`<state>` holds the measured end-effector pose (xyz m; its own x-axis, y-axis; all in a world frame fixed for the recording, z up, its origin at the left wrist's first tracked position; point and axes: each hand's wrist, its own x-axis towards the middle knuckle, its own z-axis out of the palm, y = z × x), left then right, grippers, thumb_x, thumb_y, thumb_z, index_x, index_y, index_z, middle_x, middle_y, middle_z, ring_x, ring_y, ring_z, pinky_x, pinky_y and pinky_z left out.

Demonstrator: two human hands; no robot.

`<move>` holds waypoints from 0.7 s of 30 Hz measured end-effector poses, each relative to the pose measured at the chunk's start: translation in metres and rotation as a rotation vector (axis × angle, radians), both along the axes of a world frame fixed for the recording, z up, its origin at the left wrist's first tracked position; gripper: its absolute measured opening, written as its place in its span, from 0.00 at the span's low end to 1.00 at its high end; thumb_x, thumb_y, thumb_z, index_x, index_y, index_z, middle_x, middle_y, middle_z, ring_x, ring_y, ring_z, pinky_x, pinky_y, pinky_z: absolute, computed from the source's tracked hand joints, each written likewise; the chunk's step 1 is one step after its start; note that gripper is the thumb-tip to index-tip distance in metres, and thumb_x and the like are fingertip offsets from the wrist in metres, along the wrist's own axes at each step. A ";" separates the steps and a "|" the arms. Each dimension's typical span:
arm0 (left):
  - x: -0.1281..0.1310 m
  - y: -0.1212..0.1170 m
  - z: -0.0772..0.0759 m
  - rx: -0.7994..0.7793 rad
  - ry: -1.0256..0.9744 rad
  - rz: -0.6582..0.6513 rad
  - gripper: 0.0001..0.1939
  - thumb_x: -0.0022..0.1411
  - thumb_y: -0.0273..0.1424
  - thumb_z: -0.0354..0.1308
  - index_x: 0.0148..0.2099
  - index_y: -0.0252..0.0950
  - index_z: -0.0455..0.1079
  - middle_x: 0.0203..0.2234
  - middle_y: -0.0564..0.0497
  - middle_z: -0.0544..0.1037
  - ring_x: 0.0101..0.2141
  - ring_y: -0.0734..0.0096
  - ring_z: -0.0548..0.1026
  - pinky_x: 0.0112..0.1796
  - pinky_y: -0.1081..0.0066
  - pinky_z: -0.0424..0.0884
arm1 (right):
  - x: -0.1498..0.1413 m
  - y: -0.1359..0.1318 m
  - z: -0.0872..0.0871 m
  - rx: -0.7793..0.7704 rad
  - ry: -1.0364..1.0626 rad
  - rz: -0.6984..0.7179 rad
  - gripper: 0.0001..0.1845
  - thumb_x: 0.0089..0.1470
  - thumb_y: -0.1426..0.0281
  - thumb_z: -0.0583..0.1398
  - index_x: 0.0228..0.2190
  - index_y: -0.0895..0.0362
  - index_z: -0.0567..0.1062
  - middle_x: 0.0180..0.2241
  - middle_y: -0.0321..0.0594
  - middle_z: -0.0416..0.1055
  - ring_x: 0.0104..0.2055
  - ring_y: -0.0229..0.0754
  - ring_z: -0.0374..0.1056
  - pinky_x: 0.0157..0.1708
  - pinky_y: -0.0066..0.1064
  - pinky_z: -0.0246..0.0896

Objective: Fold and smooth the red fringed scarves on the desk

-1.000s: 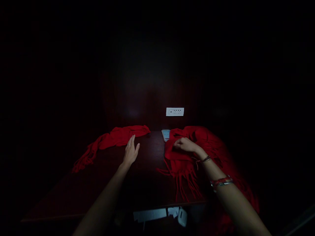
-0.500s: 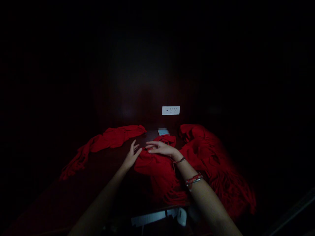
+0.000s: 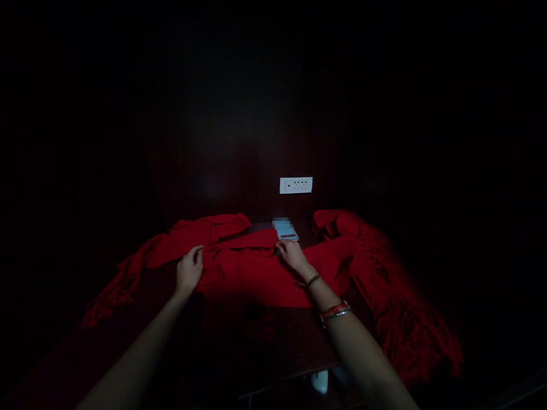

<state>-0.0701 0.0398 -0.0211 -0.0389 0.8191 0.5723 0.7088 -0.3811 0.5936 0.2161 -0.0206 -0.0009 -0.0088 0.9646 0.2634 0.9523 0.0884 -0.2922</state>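
Note:
A red fringed scarf (image 3: pixel 252 270) lies spread across the middle of a dark wooden table (image 3: pixel 265 341). My left hand (image 3: pixel 189 270) grips its left edge with curled fingers. My right hand (image 3: pixel 291 255) pinches its far right corner, right beside a small phone (image 3: pixel 286 232) lying on the table. Another red scarf (image 3: pixel 171 247) trails off to the left, and a heap of red scarf (image 3: pixel 376 273) with fringes hangs over the table's right side.
A white wall socket plate (image 3: pixel 296 185) sits on the dark panel behind the table. Something white (image 3: pixel 319 380) shows below the table's front edge. The room is very dark all round.
My right hand dragged a scarf from the right pile to the table's middle. Both hands then moved apart, spreading it flat between them.

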 end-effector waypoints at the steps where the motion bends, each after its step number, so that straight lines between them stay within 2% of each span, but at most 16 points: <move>1: 0.002 -0.003 0.000 0.019 0.023 -0.013 0.13 0.54 0.31 0.43 0.39 0.36 0.66 0.35 0.47 0.73 0.37 0.63 0.71 0.38 0.67 0.65 | 0.000 0.000 -0.002 0.040 0.026 0.020 0.15 0.54 0.68 0.46 0.41 0.59 0.64 0.43 0.45 0.64 0.45 0.37 0.58 0.45 0.26 0.50; 5: 0.019 -0.016 0.005 0.062 0.030 -0.104 0.15 0.55 0.33 0.42 0.40 0.37 0.66 0.35 0.49 0.73 0.37 0.67 0.70 0.39 0.70 0.64 | 0.001 -0.001 -0.012 0.166 0.171 0.113 0.28 0.47 0.63 0.54 0.48 0.64 0.57 0.48 0.49 0.58 0.50 0.41 0.53 0.48 0.28 0.47; 7: 0.029 -0.021 0.009 0.074 0.023 -0.190 0.15 0.55 0.35 0.42 0.39 0.36 0.66 0.36 0.49 0.73 0.38 0.68 0.70 0.40 0.70 0.63 | 0.002 -0.003 -0.014 0.193 0.217 0.119 0.30 0.47 0.63 0.54 0.50 0.64 0.55 0.49 0.50 0.56 0.51 0.41 0.52 0.49 0.29 0.46; 10: 0.041 -0.025 0.011 0.078 0.027 -0.334 0.15 0.55 0.36 0.42 0.38 0.36 0.66 0.36 0.50 0.72 0.38 0.69 0.69 0.41 0.71 0.63 | 0.001 -0.005 -0.011 0.233 0.252 0.102 0.25 0.48 0.67 0.53 0.48 0.63 0.58 0.47 0.49 0.59 0.50 0.39 0.53 0.49 0.28 0.46; 13: 0.049 -0.029 0.012 0.078 0.052 -0.425 0.14 0.56 0.36 0.41 0.37 0.36 0.65 0.35 0.50 0.72 0.38 0.69 0.68 0.42 0.71 0.62 | 0.001 -0.006 -0.008 0.207 0.297 0.085 0.17 0.48 0.71 0.53 0.42 0.61 0.65 0.43 0.45 0.63 0.46 0.38 0.57 0.47 0.27 0.48; 18: 0.060 -0.032 0.015 0.097 0.097 -0.439 0.14 0.56 0.35 0.39 0.36 0.37 0.63 0.33 0.50 0.71 0.36 0.69 0.68 0.40 0.71 0.62 | 0.003 -0.005 -0.005 0.202 0.413 0.003 0.05 0.46 0.75 0.53 0.29 0.58 0.68 0.34 0.42 0.66 0.40 0.38 0.60 0.42 0.27 0.51; 21: 0.063 -0.032 0.017 0.106 0.104 -0.408 0.15 0.57 0.36 0.39 0.39 0.36 0.63 0.34 0.50 0.71 0.36 0.70 0.68 0.40 0.71 0.62 | 0.007 -0.002 -0.002 0.264 0.544 -0.117 0.08 0.50 0.73 0.48 0.30 0.58 0.66 0.31 0.41 0.66 0.36 0.37 0.62 0.39 0.28 0.54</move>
